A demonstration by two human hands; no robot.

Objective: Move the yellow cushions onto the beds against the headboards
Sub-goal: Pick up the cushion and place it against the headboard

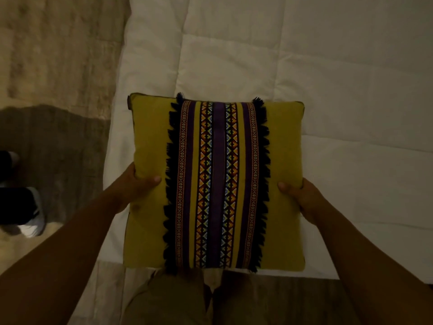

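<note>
Square yellow cushion [150, 141], face up toward the camera, wide middle band of purple stripes and orange-blue woven triangles, black fringe down both sides of the band, dark piping at the edges, held flat above the white bed [328, 90], near its foot edge

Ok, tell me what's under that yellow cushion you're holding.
Under the square yellow fabric cushion with the woven striped band lies the white quilted bed cover, with wood-look floor at its near edge. The cushion hides the patch directly beneath it and the fingers behind it.
</note>
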